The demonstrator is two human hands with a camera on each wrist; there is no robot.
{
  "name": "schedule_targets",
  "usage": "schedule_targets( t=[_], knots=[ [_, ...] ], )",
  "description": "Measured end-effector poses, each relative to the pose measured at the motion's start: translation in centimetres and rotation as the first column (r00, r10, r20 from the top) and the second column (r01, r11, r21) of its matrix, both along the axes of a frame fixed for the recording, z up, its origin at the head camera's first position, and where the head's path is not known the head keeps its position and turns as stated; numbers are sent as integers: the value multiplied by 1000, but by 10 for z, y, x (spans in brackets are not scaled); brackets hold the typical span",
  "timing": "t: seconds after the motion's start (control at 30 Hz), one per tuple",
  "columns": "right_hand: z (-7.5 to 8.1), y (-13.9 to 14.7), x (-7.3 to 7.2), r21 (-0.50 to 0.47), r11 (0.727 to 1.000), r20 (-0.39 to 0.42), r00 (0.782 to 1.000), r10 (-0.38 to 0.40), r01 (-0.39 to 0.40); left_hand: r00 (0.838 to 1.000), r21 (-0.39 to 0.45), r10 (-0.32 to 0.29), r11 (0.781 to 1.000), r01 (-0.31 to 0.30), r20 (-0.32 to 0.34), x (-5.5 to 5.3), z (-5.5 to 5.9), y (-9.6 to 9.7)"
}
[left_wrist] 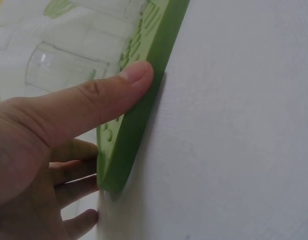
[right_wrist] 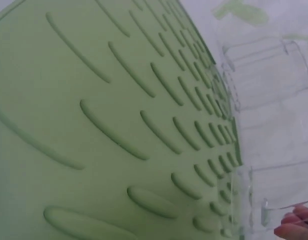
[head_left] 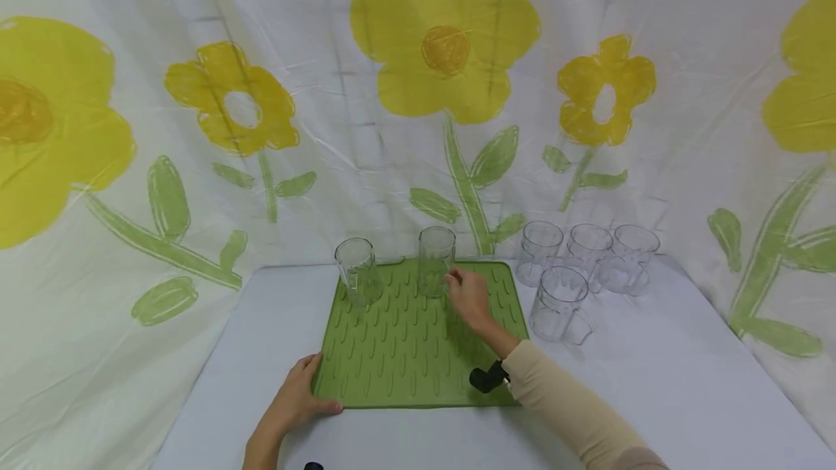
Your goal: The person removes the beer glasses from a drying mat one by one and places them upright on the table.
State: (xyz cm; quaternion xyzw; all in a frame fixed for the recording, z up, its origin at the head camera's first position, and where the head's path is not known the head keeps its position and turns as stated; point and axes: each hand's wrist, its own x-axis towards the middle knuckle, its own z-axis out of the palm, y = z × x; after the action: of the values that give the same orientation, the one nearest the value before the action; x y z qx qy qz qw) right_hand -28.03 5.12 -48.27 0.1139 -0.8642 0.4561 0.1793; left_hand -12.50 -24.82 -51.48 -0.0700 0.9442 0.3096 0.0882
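A green drying mat [head_left: 392, 354] with raised ridges lies on the white table. At its front left corner rests my left hand [head_left: 297, 397], the thumb [left_wrist: 136, 75] laid on the front edge and the other fingers spread against the left side. My right hand [head_left: 470, 299] reaches over the mat and pinches the handle of a clear glass mug [head_left: 434, 260] at the mat's back middle. That mug stands upright. In the right wrist view only the fingertips [right_wrist: 299, 222] show, beside the glass. To the left, a second glass mug [head_left: 359, 274] stands on the mat's back left.
Several more clear glass mugs [head_left: 558, 303] stand grouped on the table [head_left: 653, 368], right of the mat. A white curtain [head_left: 326, 165] painted with yellow flowers hangs close behind the table's back edge. A black wrist camera [head_left: 486, 379] sits at my right wrist.
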Motion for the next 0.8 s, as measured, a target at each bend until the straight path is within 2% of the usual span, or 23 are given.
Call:
schedule_targets(
  t=[0.3, 0.8],
  knots=[
    [5, 6, 3, 63, 997, -36, 999, 36, -34, 1000, 1, -12, 1000, 12, -13, 0, 1, -1],
    [27, 23, 14, 12, 998, -67, 995, 70, -69, 1000, 11, -20, 1000, 20, -19, 3, 2, -2]
  ],
)
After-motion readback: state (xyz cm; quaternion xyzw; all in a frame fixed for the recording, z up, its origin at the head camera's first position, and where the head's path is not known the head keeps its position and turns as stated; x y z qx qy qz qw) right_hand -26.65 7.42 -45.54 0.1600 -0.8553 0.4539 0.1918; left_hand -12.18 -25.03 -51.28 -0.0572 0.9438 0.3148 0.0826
